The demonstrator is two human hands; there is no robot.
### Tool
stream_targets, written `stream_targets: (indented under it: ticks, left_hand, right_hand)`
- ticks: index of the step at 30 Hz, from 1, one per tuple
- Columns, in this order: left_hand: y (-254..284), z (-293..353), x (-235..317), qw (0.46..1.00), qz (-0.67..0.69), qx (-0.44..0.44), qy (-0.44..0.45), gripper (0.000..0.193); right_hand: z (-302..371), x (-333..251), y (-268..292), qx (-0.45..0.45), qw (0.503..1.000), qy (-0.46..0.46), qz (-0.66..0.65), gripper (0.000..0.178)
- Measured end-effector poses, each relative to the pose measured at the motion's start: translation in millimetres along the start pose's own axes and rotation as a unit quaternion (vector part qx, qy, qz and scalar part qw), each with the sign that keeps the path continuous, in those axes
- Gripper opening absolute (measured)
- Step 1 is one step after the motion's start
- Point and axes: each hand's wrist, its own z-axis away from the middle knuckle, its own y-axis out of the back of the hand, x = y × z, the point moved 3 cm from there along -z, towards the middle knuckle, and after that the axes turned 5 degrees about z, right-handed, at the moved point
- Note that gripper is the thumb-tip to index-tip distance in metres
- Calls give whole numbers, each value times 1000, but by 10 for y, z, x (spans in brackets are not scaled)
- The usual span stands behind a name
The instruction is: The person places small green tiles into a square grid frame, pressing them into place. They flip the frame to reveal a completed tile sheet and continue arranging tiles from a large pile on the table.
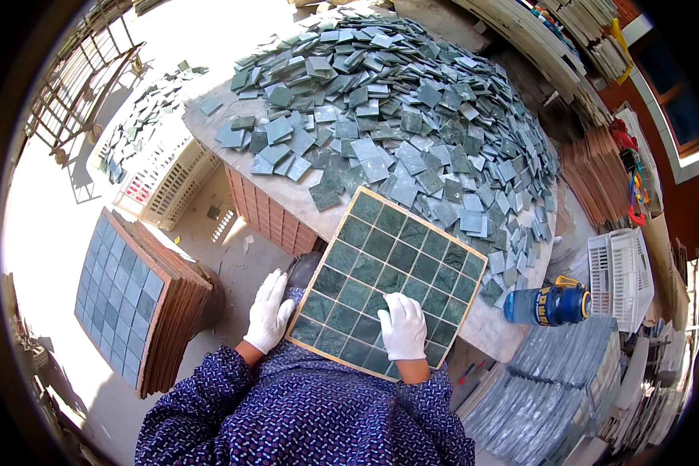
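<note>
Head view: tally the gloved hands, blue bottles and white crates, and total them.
Gloved hands: 2, left hand and right hand
Blue bottle: 1
White plastic crates: 2, one left, one right
Total: 5

One view only, from a fisheye camera worn on the head. Looks steeply down and forward over blue patterned sleeves onto the worktop (303, 203) and its heap of green tiles (412, 109). Sits close above the tile-filled grid tray (387, 281) at centre. Takes in floor at left, shelving at upper right; straight edges bow toward the dark rim.
</note>
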Motion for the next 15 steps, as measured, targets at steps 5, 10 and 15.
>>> stream_targets:
  ticks: [5,10,15]
  left_hand:
    - [-17,8,23,1000,24,7,1,54]
    - [-28,-4,-40,998,57,8,24,53]
    - [-48,14,-98,996,79,5,42,52]
  right_hand:
    - [-269,-59,29,-128,990,-45,33,36]
    - [-409,-56,121,-241,968,-63,-12,33]
    - [-235,111,175,-207,855,-392,-269,23]
